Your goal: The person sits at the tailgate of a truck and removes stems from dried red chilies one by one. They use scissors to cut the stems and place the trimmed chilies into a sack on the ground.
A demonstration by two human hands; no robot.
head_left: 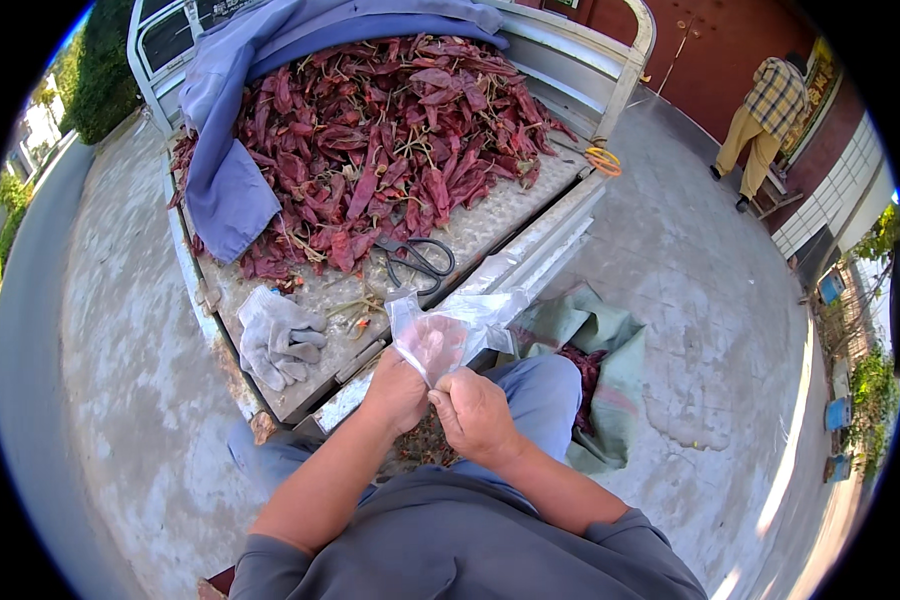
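My left hand [400,390] reaches into a thin, clear plastic glove [490,315], its fingers showing blurred and stretched out through the film. At the wrist end, my right hand [475,415] pinches the plastic's edge, thumb against curled fingers. Loose plastic sticks out to the far right of the fingers. Just beyond the hands, black-handled scissors [420,265] lie on the truck bed [355,300]. White cotton work gloves [278,338] rest in a crumpled heap to the left. A large pile of dried red chilli peppers [370,150] covers the far part of the bed.
Blue cloth [225,190] drapes over the pile's left and back. Orange-handled scissors [602,160] hang at the bed's right rail. A pale green woven sack [610,390] with chillies inside stands by my right knee. Far right, a person [770,110] in a checked shirt stands near a wall.
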